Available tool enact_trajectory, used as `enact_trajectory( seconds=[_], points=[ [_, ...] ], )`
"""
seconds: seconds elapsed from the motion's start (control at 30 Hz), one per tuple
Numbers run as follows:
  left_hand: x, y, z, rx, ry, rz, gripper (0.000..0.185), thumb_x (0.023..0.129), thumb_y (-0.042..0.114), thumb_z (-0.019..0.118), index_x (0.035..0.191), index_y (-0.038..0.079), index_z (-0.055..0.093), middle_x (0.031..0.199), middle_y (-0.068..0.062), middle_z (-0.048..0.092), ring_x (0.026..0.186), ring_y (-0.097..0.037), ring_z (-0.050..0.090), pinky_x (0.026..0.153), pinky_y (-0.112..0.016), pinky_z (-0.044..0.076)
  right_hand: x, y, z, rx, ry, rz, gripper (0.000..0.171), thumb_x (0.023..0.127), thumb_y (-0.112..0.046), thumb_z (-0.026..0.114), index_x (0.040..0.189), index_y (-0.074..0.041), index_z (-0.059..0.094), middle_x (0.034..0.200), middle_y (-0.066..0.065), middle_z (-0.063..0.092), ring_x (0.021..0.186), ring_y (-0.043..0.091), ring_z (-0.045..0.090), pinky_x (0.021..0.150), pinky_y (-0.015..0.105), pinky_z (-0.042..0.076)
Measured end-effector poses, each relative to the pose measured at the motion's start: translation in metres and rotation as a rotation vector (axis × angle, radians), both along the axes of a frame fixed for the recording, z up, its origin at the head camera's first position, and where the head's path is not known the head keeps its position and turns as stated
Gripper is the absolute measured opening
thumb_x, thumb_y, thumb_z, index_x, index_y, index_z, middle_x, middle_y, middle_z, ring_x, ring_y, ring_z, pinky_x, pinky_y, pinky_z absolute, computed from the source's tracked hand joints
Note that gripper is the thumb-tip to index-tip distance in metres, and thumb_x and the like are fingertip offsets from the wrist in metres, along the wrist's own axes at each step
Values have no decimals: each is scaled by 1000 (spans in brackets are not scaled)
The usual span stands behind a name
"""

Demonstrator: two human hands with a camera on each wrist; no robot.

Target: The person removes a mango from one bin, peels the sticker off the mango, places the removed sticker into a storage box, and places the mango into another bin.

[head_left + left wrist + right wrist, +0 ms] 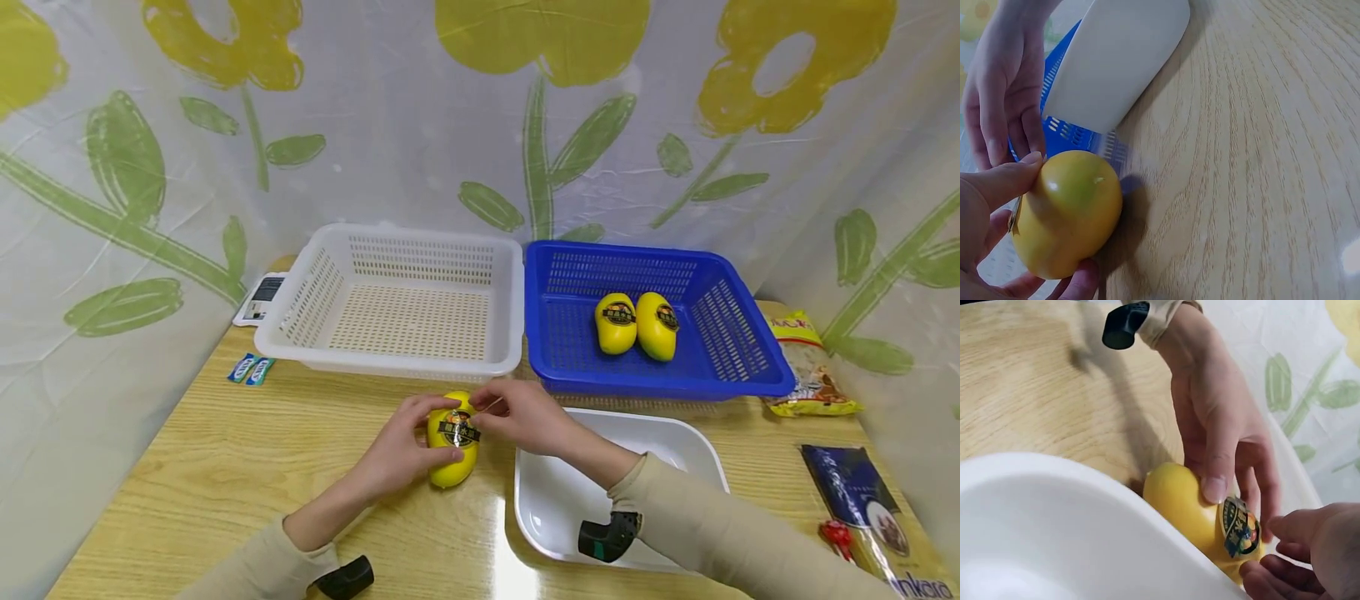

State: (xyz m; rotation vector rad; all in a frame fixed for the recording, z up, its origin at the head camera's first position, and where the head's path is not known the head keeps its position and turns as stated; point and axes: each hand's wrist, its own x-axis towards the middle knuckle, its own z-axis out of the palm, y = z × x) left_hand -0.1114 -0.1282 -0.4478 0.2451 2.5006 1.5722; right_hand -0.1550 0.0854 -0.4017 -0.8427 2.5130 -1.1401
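Low in the centre of the head view, a yellow mango [452, 442] lies on the wooden counter [225, 467], just left of the white tray [547, 508]. The left hand [401, 454] has its grip closed around the mango. The right hand [521, 417] pinches the sticker [457, 432] on the mango's top.

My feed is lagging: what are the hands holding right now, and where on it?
The left hand grips the yellow mango-shaped plastic fruit round its sides on the wooden table. The right hand pinches at its dark label sticker.
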Motion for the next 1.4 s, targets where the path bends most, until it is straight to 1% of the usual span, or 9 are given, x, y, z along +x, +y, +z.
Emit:
enact_trajectory(
  seconds=[0.07, 0.2, 0.3, 0.47, 0.63, 0.87, 1.07, 1.2, 1.4],
  points=[
    [0, 1, 0, -9, 28, -4, 58, 75, 20, 86, 128, 18, 62, 135, -14, 46, 117, -33, 51, 96, -48, 47, -1, -3, -2, 8, 2, -3, 20, 90, -16, 71, 106, -5, 69, 102, 7, 71, 89, 22, 70, 76, 25, 56],
    [1, 1, -1, -30, 42, -1, 59, 74, 20, 86, 128, 17, 62, 135, -13, 47, 119, -32, 50, 99, -50, 44, -3, -6, -6, 27, 22, -5, 18, 89, -16, 72, 103, -5, 69, 97, 6, 72, 86, 21, 71, 73, 23, 55],
    [0, 1, -1, -44, 31, 6, 59, 74, 19, 87, 128, 19, 62, 136, -12, 47, 120, -31, 49, 100, -49, 43, -3, -8, -5, 51, 42, -6, 18, 88, -16, 73, 102, -5, 70, 93, 3, 71, 84, 17, 70, 73, 22, 54],
    [0, 0, -1, -47, 33, 8, 59, 74, 20, 87, 127, 19, 62, 134, -12, 47, 120, -31, 49, 99, -51, 42, -4, -10, -3, 51, 18, 1, 16, 86, -15, 74, 99, -8, 70, 86, -3, 69, 77, 6, 65, 70, 20, 52],
    [0, 0, 0, -38, 14, 12, 59, 74, 22, 87, 128, 20, 62, 134, -12, 47, 118, -31, 50, 98, -51, 43, -4, -12, -1, 56, 16, 38, 11, 85, -12, 75, 95, -9, 72, 81, -6, 68, 72, 1, 61, 67, 19, 50],
    [0, -1, 1, -30, 10, 15, 59, 75, 24, 86, 128, 18, 62, 134, -13, 47, 119, -32, 49, 99, -51, 42, -2, -17, -3, 56, 40, 41, 8, 84, -10, 75, 90, -8, 71, 79, -5, 68, 71, 4, 62, 66, 18, 50],
    [1, 1, -1, -10, 15, 13, 59, 75, 22, 86, 128, 17, 62, 131, -14, 47, 117, -32, 51, 98, -49, 45, -2, -19, -6, 69, 83, 34, 6, 84, -8, 74, 89, -9, 70, 78, -6, 67, 70, 3, 59, 67, 19, 49],
    [1, 2, 0, -4, 13, 15, 59, 75, 21, 86, 128, 16, 62, 131, -14, 47, 118, -32, 51, 99, -48, 45, -2, -18, -5, 68, 99, 38, 6, 84, -7, 74, 89, -9, 70, 78, -6, 67, 70, 2, 59, 67, 20, 50],
    [1, 4, 1, -10, 24, 15, 60, 75, 21, 86, 129, 12, 61, 131, -15, 47, 117, -32, 52, 98, -48, 46, 2, -16, 1, 51, 102, 28, 6, 85, -8, 73, 90, -10, 71, 80, -6, 68, 73, 4, 61, 69, 21, 51]
  ],
)
